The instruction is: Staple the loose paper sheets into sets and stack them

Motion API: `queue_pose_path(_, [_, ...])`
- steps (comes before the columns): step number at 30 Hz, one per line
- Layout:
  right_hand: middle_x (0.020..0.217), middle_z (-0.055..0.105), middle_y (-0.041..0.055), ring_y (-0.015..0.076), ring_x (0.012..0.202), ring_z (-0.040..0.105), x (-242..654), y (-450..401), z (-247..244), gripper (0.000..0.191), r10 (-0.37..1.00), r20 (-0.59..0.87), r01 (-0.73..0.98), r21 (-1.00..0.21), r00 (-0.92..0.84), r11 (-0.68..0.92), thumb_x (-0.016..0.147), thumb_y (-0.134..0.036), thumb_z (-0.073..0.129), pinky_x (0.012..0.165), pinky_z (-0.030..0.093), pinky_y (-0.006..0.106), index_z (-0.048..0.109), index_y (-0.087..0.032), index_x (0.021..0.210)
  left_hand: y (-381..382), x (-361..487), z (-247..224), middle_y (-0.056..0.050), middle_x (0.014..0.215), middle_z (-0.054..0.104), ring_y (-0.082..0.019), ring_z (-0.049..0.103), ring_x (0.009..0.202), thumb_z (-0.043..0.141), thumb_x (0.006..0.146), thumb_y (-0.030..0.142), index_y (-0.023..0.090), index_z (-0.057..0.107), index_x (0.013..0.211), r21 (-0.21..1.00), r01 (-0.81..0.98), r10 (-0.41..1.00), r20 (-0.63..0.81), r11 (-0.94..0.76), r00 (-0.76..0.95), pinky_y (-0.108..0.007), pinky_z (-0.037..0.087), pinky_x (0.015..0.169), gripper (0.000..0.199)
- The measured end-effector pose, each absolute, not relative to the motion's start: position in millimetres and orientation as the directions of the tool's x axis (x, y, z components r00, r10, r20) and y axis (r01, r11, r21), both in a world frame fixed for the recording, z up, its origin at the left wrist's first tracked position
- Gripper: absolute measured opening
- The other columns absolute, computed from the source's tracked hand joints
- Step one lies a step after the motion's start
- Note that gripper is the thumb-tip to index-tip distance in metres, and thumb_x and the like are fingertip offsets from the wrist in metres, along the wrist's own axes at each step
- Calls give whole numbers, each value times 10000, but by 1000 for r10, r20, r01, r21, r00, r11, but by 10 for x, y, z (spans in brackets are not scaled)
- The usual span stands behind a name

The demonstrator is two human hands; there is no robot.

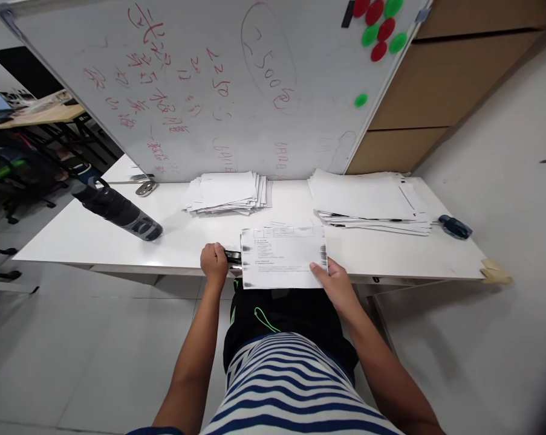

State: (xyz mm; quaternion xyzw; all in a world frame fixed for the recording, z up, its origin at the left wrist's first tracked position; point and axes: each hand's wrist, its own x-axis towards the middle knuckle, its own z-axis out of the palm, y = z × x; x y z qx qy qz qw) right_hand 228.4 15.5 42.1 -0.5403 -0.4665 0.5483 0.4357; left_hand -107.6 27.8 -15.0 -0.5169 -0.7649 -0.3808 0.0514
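Printed paper sheets [284,260] lie level just over the front edge of the white table [177,244], with dark smudges down both sides. My right hand [340,285] pinches their right edge, thumb on top and fingers underneath. At the opposite side my left hand [214,264] is closed round a black stapler [233,257], whose front end meets the left edge of the paper. The sheets hide the stapler's tip, so I cannot tell whether its jaws are pressed together.
Behind the sheets are a left paper stack [227,192] and a wider right stack [363,196]. A dark bottle [118,211] and a computer mouse [146,188] stand at left; a dark blue object [455,227] lies at right. A whiteboard [186,90] rises behind.
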Motion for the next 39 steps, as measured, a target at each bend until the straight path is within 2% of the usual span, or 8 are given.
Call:
queue_pose_path(7, [1142,733,105,285,1038,675,2532,469,523,485,986,-12,36,-999,167,-18,802,-516,673,933,504,417,674,-175,1147,293,-1078,-165,-68,764,553,-231,518,785,280,1000,311,243,514,696,516,837,756,471,181,-454,-371,364,739,390])
queue_pose_path(11, [1035,732,139,333,1024,648,2371,413,298,398,993,-2,532,-844,120,-66,861,-479,557,941,469,501,686,-161,1063,293,-1074,-147,-62,747,545,-223,518,775,295,994,311,241,500,689,517,835,753,471,186,-460,-358,364,739,374])
queue_pose_path(15, [1378,555,196,375,1294,458,2171,282,13,455,961,247,849,-528,122,28,896,-371,499,1073,296,629,559,-141,1284,283,-1058,-134,-62,756,558,-217,526,785,277,993,293,237,501,692,504,838,757,458,211,-466,-348,371,749,379])
queue_pose_path(18, [1527,387,195,364,1430,274,2116,241,-88,547,928,346,881,-470,135,47,916,-362,478,1121,160,688,406,-152,1416,276,-1042,-101,-58,744,560,-211,525,777,297,991,322,237,465,664,499,830,760,432,247,-486,-341,372,737,377])
queue_pose_path(22, [1561,323,176,365,1466,183,2176,313,-109,512,935,333,869,-492,122,61,926,-367,439,1111,122,726,408,-193,1406,294,-1071,7,-44,727,571,-198,527,761,398,963,435,235,418,633,525,800,774,363,291,-519,-327,370,722,387])
queue_pose_path(30, [1550,346,197,355,1474,219,2523,646,-273,523,851,475,861,-506,225,54,932,-426,419,1129,221,623,480,-154,1375,416,-1637,287,-36,749,643,-199,591,816,358,961,472,210,485,650,382,846,882,141,372,-451,-342,363,839,426])
queue_pose_path(35, [1494,467,160,333,1436,322,2588,704,-397,544,901,393,842,-536,185,61,936,-502,432,1150,210,605,538,-166,1351,507,-1889,503,-47,875,709,-239,628,892,371,945,524,226,600,794,342,826,884,-31,448,-466,-342,402,809,406])
queue_pose_path(39, [1413,579,68,301,1391,398,2682,723,-419,450,955,294,815,-563,40,139,969,-518,373,1161,132,635,720,-255,1081,530,-1505,730,-63,1112,715,-252,630,1027,366,968,478,221,655,1028,356,873,913,111,332,-392,-421,368,1009,391])
